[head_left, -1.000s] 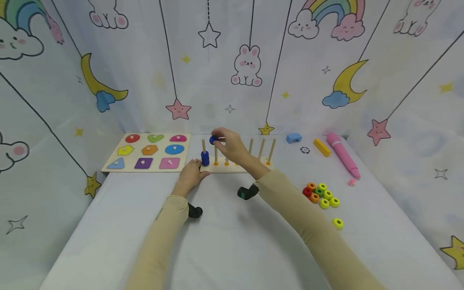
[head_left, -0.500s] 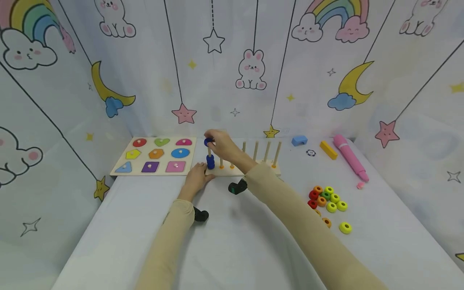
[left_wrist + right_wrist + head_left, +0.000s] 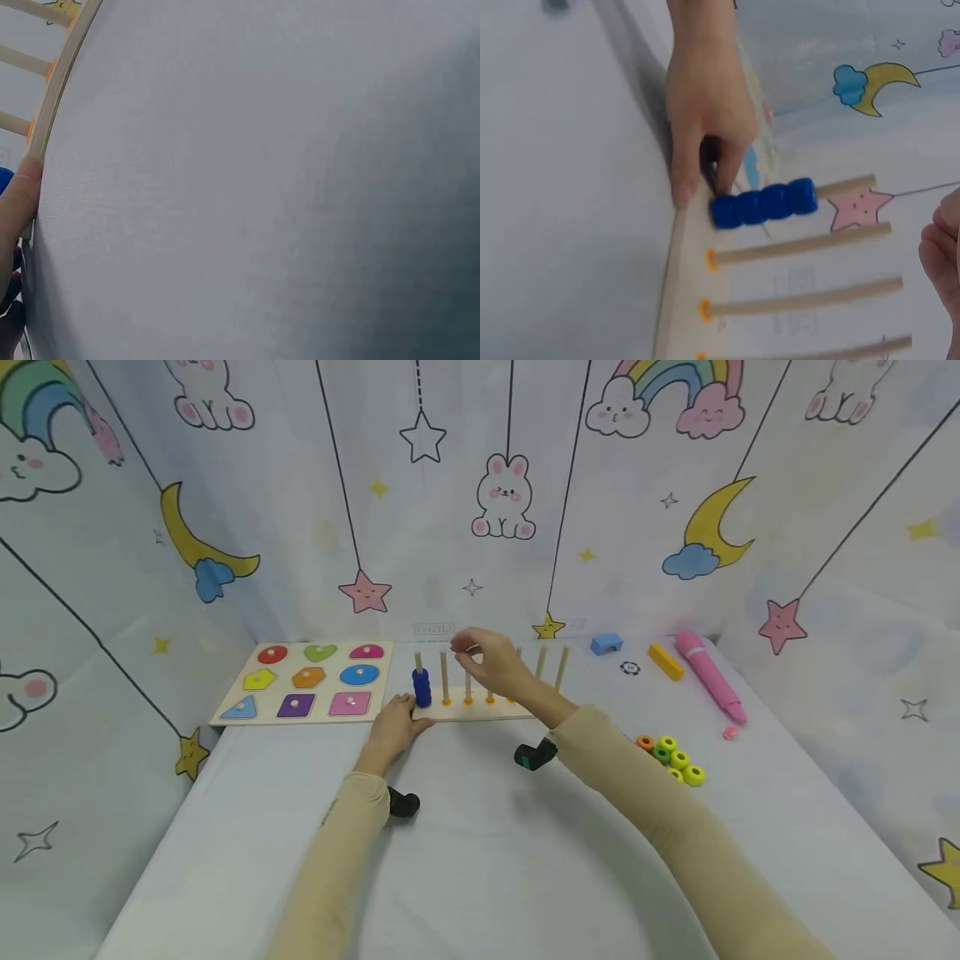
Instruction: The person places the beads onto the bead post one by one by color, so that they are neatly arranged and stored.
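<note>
A wooden peg board [image 3: 480, 713] with a row of upright pegs stands toward the back of the table. On its leftmost peg sit several blue beads [image 3: 765, 204], stacked from the base up, with bare peg above. My left hand [image 3: 393, 727] grips the board's left end; its thumb [image 3: 22, 191] lies along the front edge, and its fingers are around the end. Above the neighbouring pegs hovers my right hand [image 3: 489, 660], fingers loosely bent and holding nothing. Only its fingertips [image 3: 941, 240] show in the right wrist view.
A shape puzzle board [image 3: 262, 702] lies left of the peg board. To the right are loose coloured beads [image 3: 679, 760], partly behind the right sleeve, a pink marker-shaped toy [image 3: 708, 675], a yellow block [image 3: 666, 662] and a blue block [image 3: 606, 643]. A printed curtain hangs behind.
My right hand brought a blue bead left onto the leftmost peg, let it go, and moved back right. The blue stack is taller. My left hand has stayed on the board.
</note>
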The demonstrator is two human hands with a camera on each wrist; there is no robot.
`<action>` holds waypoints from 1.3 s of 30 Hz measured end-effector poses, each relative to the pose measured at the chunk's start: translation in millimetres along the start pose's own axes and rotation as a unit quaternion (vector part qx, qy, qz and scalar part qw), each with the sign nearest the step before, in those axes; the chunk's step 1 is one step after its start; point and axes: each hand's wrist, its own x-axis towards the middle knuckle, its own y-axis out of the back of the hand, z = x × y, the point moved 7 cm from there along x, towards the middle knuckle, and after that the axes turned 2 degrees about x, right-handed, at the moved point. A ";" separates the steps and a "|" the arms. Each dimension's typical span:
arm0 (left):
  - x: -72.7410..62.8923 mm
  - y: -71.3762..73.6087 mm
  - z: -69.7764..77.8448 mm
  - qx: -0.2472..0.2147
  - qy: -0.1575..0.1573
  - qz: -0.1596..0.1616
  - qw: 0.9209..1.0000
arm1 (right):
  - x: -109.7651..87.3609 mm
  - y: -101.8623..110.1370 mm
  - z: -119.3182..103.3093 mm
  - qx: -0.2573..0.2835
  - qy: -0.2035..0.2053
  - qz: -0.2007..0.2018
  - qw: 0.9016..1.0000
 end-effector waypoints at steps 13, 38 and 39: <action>-4.4 4.4 -3.6 0.012 -0.002 0.004 1.000 | -114.2 82.6 52.2 -0.040 -0.076 0.032 0.996; -0.3 -1.6 0.1 0.012 -0.010 -0.012 1.000 | -272.5 164.5 120.8 -0.069 -0.314 -0.115 0.940; -0.2 -1.3 0.3 0.011 -0.010 -0.012 1.000 | -273.0 165.2 119.6 -0.070 -0.309 -0.117 0.941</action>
